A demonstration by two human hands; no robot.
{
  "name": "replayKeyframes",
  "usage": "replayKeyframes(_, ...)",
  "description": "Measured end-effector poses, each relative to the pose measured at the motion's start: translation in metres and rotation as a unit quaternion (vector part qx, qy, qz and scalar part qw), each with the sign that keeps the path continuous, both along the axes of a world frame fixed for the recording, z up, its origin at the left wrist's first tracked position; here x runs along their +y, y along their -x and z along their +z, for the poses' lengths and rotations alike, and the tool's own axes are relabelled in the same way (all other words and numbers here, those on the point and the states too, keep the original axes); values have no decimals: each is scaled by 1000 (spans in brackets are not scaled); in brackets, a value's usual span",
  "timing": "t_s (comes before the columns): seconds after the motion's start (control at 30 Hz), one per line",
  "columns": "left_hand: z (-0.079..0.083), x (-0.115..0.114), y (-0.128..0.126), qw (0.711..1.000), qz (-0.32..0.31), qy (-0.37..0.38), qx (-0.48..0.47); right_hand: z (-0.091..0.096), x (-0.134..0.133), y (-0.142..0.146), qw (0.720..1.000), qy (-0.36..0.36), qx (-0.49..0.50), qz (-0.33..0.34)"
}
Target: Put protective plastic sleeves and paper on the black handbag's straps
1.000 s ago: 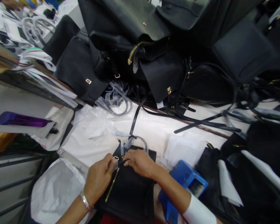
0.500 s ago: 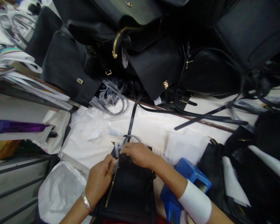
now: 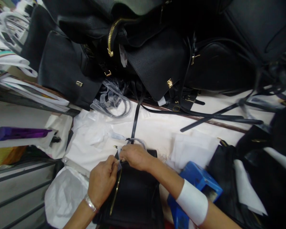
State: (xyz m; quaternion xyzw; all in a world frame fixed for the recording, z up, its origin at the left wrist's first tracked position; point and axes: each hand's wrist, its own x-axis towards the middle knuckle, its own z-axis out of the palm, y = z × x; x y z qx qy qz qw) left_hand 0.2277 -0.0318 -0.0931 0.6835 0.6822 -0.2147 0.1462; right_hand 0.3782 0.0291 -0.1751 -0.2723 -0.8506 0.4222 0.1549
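Observation:
A black bag (image 3: 140,194) with a gold zip along its left side lies in front of me. At its top left corner my left hand (image 3: 103,178) is closed, with a bit of clear plastic wrap (image 3: 119,165) pinched at the fingertips. Just to the right, my right hand (image 3: 134,156) is closed over the top edge of the bag, its fingertips beside the same wrap. What the right fingers grip is hidden. A thin black strap (image 3: 135,122) runs from behind the right hand toward the back.
Several black bags (image 3: 154,63) are piled along the back. Clear plastic strips (image 3: 114,101) lie before them. To the right are white sheets (image 3: 193,148), a blue box-like object (image 3: 197,184) and more black pieces. A purple-handled tool (image 3: 22,133) is at left, above a white bag (image 3: 64,197).
My right hand has moved slightly left and down, closer to my left hand at the bag's corner. The view has shifted a little.

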Motion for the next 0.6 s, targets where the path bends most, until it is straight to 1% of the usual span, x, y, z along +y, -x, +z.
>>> replayKeyframes(0.1,-6,0,-2,999,-13,5,31,-2,-2,6,1000,-6,-11,6)
replayKeyframes(0.23,-14,1,-1,1000,6,26,4,-16,1,0,1000,11,0,-7)
replayKeyframes(0.33,-17,5,0,1000,12,21,-8,-25,7,-6,1000,1,-7,-24)
replayKeyframes(0.47,-17,11,0,999,-7,18,32,-25,10,-1,999,-24,-43,-18)
replayKeyframes(0.6,-21,16,-8,996,-40,18,77,-22,6,7,999,-19,-38,-5)
